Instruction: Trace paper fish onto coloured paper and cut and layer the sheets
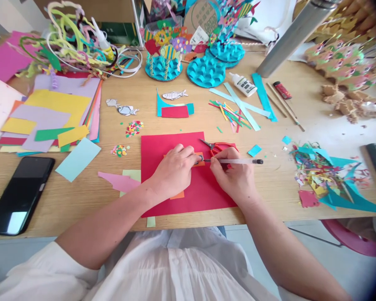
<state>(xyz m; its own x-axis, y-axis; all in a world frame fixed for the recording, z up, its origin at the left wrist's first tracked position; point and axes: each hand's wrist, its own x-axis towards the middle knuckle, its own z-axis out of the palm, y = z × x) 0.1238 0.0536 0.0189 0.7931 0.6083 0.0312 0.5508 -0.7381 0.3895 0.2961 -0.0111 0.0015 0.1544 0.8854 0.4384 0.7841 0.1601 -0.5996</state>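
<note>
My right hand [233,173] grips a pen [238,161] with a clear barrel and a dark end, its tip at a small paper cutout [199,158]. That cutout lies on a piece of orange paper [177,195], mostly covered by my left hand [177,169]. With fingers bent and pressed together, my left hand holds the cutout down. Beneath both hands is a red paper sheet [156,148]. Red-handled scissors [217,146] lie at its upper right, partly behind my right hand, blades pointing left.
Left are stacked coloured papers [56,104] and a black phone [21,194]. Fish cutouts [174,95], paper strips [228,115] and a glue bottle [243,85] lie ahead. Scraps [322,175] pile up at right. A metal post [296,39] rises behind, near blue egg-tray discs [206,72].
</note>
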